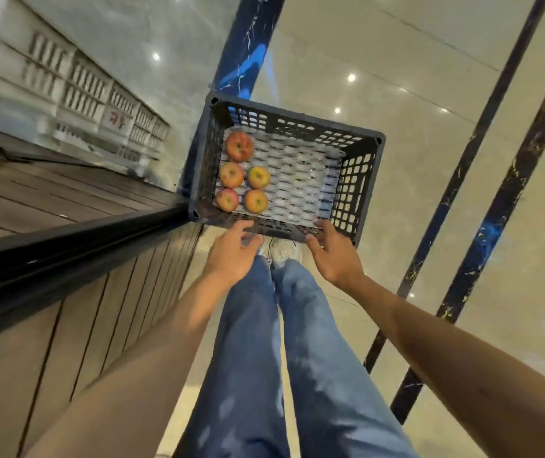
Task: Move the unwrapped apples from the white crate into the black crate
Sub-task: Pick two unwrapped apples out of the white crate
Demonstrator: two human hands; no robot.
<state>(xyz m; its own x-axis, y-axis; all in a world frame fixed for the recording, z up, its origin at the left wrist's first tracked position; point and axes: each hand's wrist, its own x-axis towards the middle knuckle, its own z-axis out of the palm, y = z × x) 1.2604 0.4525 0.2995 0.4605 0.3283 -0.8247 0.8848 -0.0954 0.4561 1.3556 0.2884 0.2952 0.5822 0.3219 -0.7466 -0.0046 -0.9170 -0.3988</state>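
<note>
Black crate (297,120): five apples (231,175) lie along its left side
Your left grip (231,252) and right grip (334,256) are at its near rim, fingers spread, clasping nothing

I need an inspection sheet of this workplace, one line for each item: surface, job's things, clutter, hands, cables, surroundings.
Surface: glossy tiled floor with dark stripes; the black crate stands on it.
Job's things: black crate holds five apples on its left side, on white netting.
Clutter: nothing seen.
Hands: left hand and right hand open, at the crate's near rim; contact unclear.
Cables: nothing seen.
Surroundings: wooden counter at left; white crates, blurred, beyond it.
</note>
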